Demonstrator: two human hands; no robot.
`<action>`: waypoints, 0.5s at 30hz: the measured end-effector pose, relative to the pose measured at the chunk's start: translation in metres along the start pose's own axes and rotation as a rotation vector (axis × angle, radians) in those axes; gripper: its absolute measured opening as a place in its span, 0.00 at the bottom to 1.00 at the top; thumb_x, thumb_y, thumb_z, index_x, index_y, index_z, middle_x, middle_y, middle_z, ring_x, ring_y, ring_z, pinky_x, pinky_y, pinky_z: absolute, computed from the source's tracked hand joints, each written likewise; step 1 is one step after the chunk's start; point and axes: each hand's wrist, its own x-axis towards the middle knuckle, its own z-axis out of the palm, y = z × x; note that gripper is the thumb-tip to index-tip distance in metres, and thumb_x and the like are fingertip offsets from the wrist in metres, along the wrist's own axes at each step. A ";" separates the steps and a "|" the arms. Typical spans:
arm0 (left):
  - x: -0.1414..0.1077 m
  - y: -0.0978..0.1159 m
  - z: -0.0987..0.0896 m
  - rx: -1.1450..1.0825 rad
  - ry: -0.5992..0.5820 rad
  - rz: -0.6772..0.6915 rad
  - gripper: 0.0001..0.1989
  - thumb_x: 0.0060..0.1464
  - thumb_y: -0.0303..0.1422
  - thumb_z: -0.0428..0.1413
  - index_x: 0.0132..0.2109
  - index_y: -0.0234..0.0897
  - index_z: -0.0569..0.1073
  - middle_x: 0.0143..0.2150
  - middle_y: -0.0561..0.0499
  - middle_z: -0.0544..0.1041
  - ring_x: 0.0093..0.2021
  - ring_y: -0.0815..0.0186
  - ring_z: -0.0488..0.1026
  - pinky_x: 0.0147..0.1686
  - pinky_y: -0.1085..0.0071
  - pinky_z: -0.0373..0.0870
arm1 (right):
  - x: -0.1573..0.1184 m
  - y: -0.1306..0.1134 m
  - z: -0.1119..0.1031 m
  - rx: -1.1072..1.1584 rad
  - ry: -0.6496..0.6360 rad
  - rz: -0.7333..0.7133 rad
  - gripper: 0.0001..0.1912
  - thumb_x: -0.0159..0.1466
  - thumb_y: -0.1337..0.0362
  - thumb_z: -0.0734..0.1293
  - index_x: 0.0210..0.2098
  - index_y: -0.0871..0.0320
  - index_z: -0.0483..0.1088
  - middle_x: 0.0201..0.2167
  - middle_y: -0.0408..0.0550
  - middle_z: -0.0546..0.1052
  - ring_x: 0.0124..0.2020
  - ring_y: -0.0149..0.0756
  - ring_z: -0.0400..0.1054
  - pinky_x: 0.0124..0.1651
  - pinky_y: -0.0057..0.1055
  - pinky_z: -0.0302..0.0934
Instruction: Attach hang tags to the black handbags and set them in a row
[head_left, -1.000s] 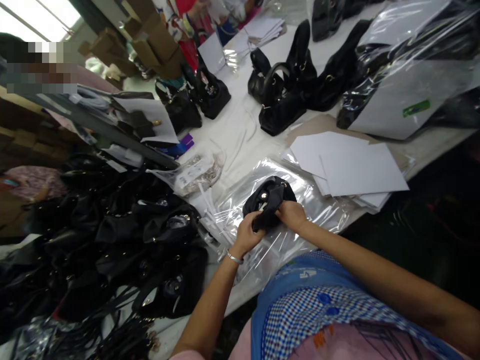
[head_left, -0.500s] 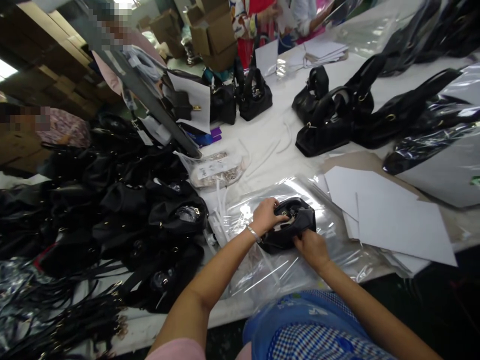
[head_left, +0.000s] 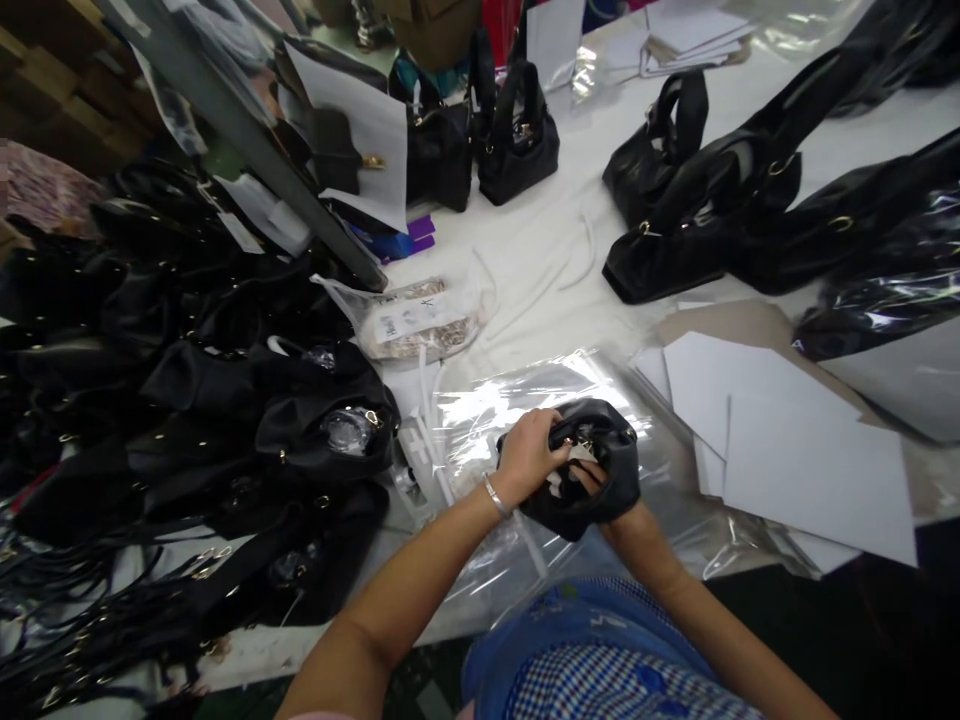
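Note:
A small black handbag point(head_left: 619, 465) is held above clear plastic sheets at the table's front edge, its opening turned up toward me. My left hand point(head_left: 529, 455) grips the bag's left rim and handle, thumb over the edge. My right hand point(head_left: 596, 485) comes from beneath the right side; some of its fingers show through the bag's opening beside pale material, and the rest is hidden by the black leather. The clear plastic sheets point(head_left: 480, 400) lie flat under the bag.
Black bags point(head_left: 202, 380) crowd the left side; more black bags point(head_left: 675, 250) stand at the back right. White boards point(head_left: 810, 450) lie right, a plastic packet point(head_left: 427, 320) behind my left hand. A metal post point(head_left: 262, 150) slants down at the left.
The bag has tilted and its opening has widened toward me. My right hand has moved from the bag's front edge to underneath, with fingers now showing inside. The view has shifted closer to the table.

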 end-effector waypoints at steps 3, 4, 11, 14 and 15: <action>-0.008 -0.002 0.000 0.004 -0.008 0.062 0.12 0.50 0.27 0.60 0.43 0.39 0.70 0.41 0.49 0.73 0.44 0.60 0.70 0.45 0.66 0.67 | -0.001 0.004 0.005 -0.064 -0.014 -0.023 0.21 0.66 0.61 0.62 0.59 0.48 0.65 0.55 0.50 0.72 0.60 0.49 0.63 0.62 0.51 0.60; -0.011 -0.003 -0.001 0.005 -0.010 0.083 0.11 0.51 0.27 0.60 0.43 0.39 0.70 0.40 0.49 0.73 0.44 0.60 0.70 0.45 0.66 0.67 | 0.000 0.004 0.007 -0.075 -0.016 -0.020 0.21 0.67 0.61 0.62 0.59 0.49 0.65 0.54 0.51 0.72 0.60 0.49 0.63 0.61 0.50 0.61; -0.023 -0.010 -0.003 0.098 -0.144 0.170 0.08 0.54 0.34 0.60 0.41 0.40 0.71 0.38 0.49 0.73 0.42 0.61 0.70 0.41 0.67 0.68 | 0.020 -0.001 0.010 0.049 -0.083 0.056 0.14 0.69 0.60 0.58 0.51 0.54 0.69 0.47 0.49 0.77 0.52 0.44 0.70 0.57 0.44 0.63; -0.024 -0.011 -0.002 0.095 -0.148 0.157 0.07 0.55 0.34 0.59 0.41 0.39 0.72 0.38 0.50 0.72 0.41 0.62 0.70 0.40 0.68 0.68 | 0.028 -0.006 0.009 0.083 -0.083 0.125 0.12 0.69 0.60 0.58 0.46 0.54 0.69 0.45 0.48 0.77 0.50 0.43 0.69 0.56 0.43 0.63; -0.025 -0.011 -0.002 0.082 -0.151 0.161 0.07 0.55 0.33 0.59 0.42 0.39 0.72 0.39 0.50 0.72 0.42 0.62 0.70 0.40 0.68 0.68 | 0.030 -0.007 0.008 0.094 -0.084 0.151 0.11 0.68 0.60 0.58 0.45 0.54 0.69 0.44 0.48 0.77 0.49 0.43 0.69 0.55 0.42 0.63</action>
